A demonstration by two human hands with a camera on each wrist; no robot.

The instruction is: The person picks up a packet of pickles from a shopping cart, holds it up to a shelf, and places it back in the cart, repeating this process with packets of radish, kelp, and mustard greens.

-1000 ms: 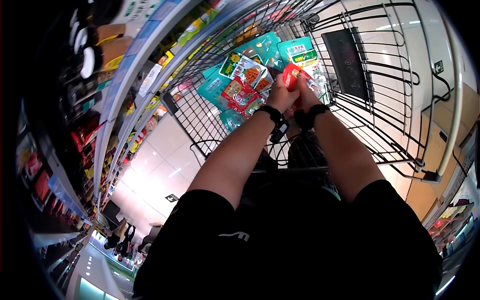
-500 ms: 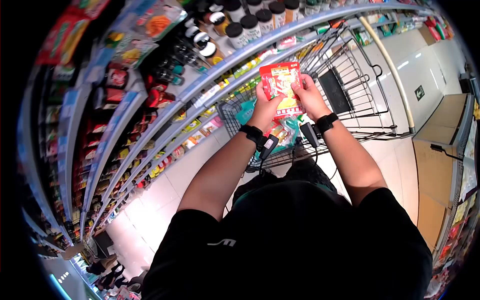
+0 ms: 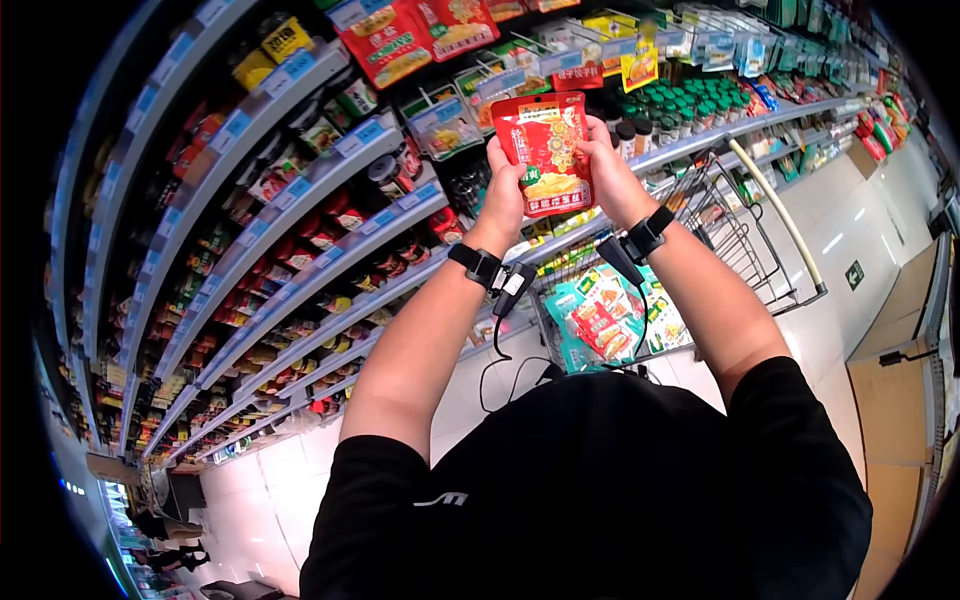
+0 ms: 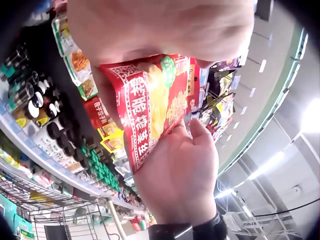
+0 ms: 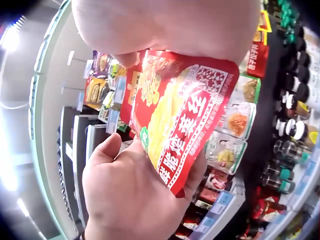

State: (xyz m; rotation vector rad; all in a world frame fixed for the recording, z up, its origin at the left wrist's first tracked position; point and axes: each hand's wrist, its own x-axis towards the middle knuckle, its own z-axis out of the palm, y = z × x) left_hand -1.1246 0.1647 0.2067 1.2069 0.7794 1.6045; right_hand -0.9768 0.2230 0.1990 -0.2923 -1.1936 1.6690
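Note:
A red pouch of pickled mustard shreds [image 3: 548,165], with yellow shreds printed on it, is held upright between both hands. My left hand [image 3: 503,200] grips its left edge, thumb across the front. The right hand [image 3: 615,180] grips the opposite edge, its thumb also on the front. Seen from the left wrist, the printed front of the pouch [image 4: 160,97] tilts between my left hand [image 4: 165,27] and the right hand [image 4: 175,175]. In the right wrist view the pouch's lower seam [image 5: 187,142] points toward the left palm [image 5: 132,192]; fingers behind it are hidden.
Larger red pouches [image 3: 385,45] hang on the shelf ahead, with green-capped jars [image 3: 690,112] to the right. Below the hands, a wire cart with a cream handle [image 3: 790,218] holds several packets [image 3: 600,325]. Cardboard boxes [image 3: 890,400] stand at right.
Both hands have lifted the red pouch out of the cart and up before the shelf, its printed front now facing me. The head view has swung toward the shelves.

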